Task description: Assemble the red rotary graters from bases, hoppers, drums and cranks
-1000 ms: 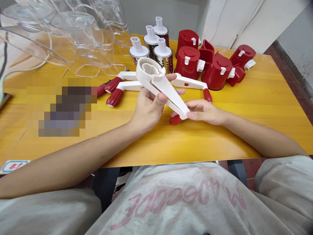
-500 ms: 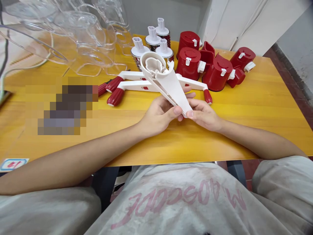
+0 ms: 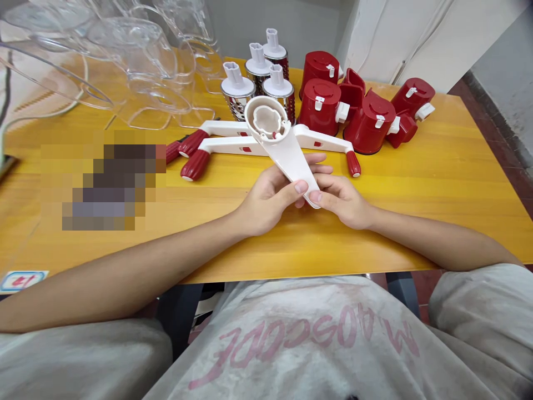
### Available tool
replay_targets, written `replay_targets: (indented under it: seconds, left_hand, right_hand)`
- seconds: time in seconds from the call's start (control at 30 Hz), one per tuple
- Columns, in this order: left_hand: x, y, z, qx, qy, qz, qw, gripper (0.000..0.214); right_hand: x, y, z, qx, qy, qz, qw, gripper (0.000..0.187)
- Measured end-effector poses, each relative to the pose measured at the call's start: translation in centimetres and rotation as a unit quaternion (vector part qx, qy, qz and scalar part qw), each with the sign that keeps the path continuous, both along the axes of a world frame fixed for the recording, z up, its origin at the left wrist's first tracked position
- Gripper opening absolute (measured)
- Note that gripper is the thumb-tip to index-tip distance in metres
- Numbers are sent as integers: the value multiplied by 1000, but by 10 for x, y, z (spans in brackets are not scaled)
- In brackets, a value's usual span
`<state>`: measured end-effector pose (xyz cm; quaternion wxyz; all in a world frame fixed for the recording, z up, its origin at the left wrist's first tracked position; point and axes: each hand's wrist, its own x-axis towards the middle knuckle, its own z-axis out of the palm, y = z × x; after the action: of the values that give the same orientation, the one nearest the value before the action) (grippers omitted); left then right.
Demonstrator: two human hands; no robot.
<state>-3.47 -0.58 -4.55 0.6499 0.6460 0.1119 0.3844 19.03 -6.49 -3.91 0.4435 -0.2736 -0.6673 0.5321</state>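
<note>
Between my hands is a white plastic crank arm [image 3: 287, 158], raised over the table with its wide round end pointing away from me. A shaped socket shows inside that ring, with a small red bit at its edge. My left hand [image 3: 270, 200] grips the narrow end from the left, thumb on top and fingers underneath. From the right, my right hand [image 3: 343, 200] pinches the same tip, its thumb on the upper face. Just behind lie finished-looking white crank handles [image 3: 229, 145] with red knobs [image 3: 195, 165], partly covered by the held piece.
Metal grater drums [image 3: 238, 91] with white stems stand at the back middle. Red grater housings [image 3: 320, 105] with white levers sit to their right. Clear plastic parts [image 3: 137, 61] are piled at the back left. A blurred-out patch [image 3: 112, 186] covers something on the left of the wooden table [image 3: 449, 166].
The crank arm has been turned and lowered slightly; the gap along its side no longer shows, and its smooth face is up. Both hands keep their hold.
</note>
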Motion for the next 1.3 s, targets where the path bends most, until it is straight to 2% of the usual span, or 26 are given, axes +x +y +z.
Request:
replay_targets:
  seconds: [0.1, 0.27, 0.43, 0.67, 0.8, 0.93, 1.1, 1.3]
  left_hand:
    - [-1, 2, -3, 25, -15, -10, 1000, 70]
    - [-4, 6, -5, 65, -44, -43, 996, 71]
    - [-9, 17, -5, 100, -37, -72, 992, 74]
    - [-12, 23, 6, 186, 18, -49, 981, 77]
    - [-8, 26, 4, 211, 34, -36, 976, 68]
    - [-6, 31, -5, 208, 41, -25, 977, 66]
    - [-3, 35, -10, 231, 25, -36, 972, 60]
    - [-6, 34, -3, 256, 56, -34, 964, 54]
  right_hand:
    - [-1, -2, -3, 47, -35, -35, 998, 47]
    - [1, -3, -7, 149, -66, -58, 985, 35]
    - [4, -4, -7, 187, -106, -79, 973, 35]
    - [4, -4, -6, 303, -183, -131, 926, 28]
    - [10, 0, -16, 345, -239, -145, 896, 42]
    - [15, 3, -23, 390, -264, -136, 871, 60]
    - [14, 3, -20, 418, -252, -124, 864, 60]
    - [16, 1, -22, 383, -255, -120, 880, 55]
